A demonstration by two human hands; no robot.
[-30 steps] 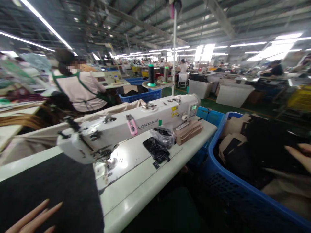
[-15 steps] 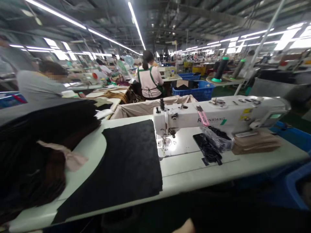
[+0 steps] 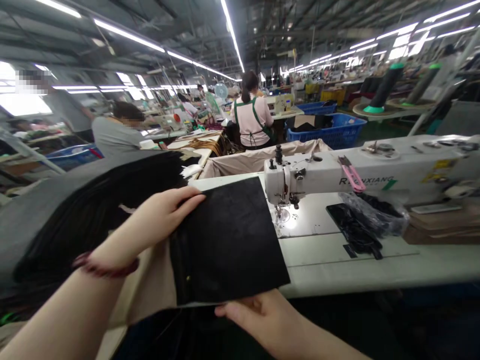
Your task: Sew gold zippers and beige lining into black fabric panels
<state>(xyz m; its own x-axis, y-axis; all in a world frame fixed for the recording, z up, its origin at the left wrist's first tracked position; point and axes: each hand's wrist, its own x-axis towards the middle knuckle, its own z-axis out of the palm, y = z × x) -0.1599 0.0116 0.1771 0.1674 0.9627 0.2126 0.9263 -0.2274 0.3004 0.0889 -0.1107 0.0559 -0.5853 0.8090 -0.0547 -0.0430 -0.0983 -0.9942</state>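
Black panel (image 3: 236, 240), one, flat, matt, roughly four-sided, held over the table's (image 3: 337, 275) near edge, left of the needle area; pale beige cloth (image 3: 152, 285) showing at its left side. Left hand (image 3: 170, 215), bare, dark red beaded bracelet (image 3: 107, 265) at the wrist; laid across the panel's far left corner, grip with fingers drawn together on the upper face, thumb hidden, so whether it pinches cannot be told. Right hand (image 3: 268, 317), bare, at the panel's near edge, fingers partly tucked beneath; whether this grip pinches the edge cannot be told either. Sewing machine (image 3: 318, 172), one, white, standing along the table's far edge, lamp lit over the needle plate. Snips (image 3: 352, 175), pink-handled, against the machine arm. Clear plastic bag (image 3: 390, 220) with dark contents, on the table right of the needle, crumpled black material (image 3: 362, 235) beside it. Brown stack (image 3: 446, 227), layered, toward the table's right end. Black pile (image 3: 101, 200), large, thickly layered, left of the panel. Thread cones (image 3: 388, 90), two, dark on green bases, above the machine. Blue basket (image 3: 326, 130), beyond the table's far edge. Co-worker (image 3: 249, 120), seen from behind, green apron straps, past that edge.
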